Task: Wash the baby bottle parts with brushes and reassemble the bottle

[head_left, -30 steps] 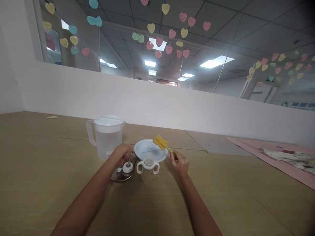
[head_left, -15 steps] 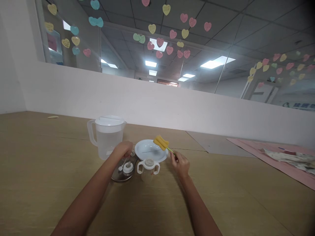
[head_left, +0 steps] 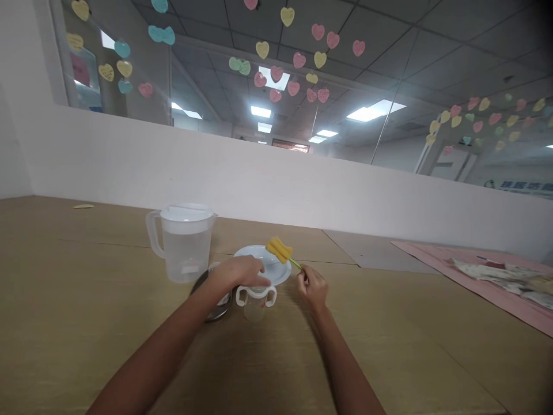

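This looks like an office or similar workplace interior: a grid ceiling (head_left: 389, 49) with flat light panels (head_left: 375, 110) shows in or through a long glass pane (head_left: 337, 109) above a plain white wall (head_left: 276, 184). Heart-shaped paper notes (head_left: 320, 59) dot the glass, blue lettering (head_left: 525, 185) shows at right, and a wood-toned counter (head_left: 410, 346) runs below.

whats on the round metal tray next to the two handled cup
Part of a white piece shows on the metal tray, just past the left forearm. The left hand and forearm cover much of the tray, so I can't tell what else is there.
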The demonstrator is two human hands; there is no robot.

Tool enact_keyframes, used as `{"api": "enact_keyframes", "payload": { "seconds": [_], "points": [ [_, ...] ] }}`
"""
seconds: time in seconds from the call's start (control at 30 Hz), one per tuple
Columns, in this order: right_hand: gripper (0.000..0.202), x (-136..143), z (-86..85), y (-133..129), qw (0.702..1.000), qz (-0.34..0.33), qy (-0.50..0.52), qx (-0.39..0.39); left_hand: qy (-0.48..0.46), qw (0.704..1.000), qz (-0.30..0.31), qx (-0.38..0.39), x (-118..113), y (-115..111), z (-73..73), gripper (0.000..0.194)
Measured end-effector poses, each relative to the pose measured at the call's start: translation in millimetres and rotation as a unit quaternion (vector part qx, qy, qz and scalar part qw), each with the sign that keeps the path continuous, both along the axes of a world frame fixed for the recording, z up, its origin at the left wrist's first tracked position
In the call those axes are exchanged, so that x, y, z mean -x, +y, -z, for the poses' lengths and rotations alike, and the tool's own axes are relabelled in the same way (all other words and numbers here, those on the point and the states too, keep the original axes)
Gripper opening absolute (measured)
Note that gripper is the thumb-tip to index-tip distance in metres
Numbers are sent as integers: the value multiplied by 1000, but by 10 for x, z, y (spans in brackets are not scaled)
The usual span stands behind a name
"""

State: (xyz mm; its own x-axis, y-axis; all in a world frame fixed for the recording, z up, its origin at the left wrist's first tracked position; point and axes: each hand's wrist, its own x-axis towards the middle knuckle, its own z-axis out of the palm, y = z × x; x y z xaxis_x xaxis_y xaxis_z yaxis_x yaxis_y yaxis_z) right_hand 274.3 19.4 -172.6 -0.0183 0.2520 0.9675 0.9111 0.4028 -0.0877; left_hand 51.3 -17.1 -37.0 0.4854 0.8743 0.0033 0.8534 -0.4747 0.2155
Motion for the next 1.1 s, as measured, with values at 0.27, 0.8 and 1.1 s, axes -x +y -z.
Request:
{"api": "enact_keyframes", "payload": {
  "seconds": [0.27,0.8,1.1],
  "points": [
    [26,0,12,19,1000,10,15,0,46,995,74,43,-33,-45,-17,41],
    [34,7,11,80,988,-36,142,52,-372,871,219,235,94,182,-58,60],
    [38,48,-29,23,987,-4,158,42,-441,868,138,180,82,276,-4,65]
  ]
}}
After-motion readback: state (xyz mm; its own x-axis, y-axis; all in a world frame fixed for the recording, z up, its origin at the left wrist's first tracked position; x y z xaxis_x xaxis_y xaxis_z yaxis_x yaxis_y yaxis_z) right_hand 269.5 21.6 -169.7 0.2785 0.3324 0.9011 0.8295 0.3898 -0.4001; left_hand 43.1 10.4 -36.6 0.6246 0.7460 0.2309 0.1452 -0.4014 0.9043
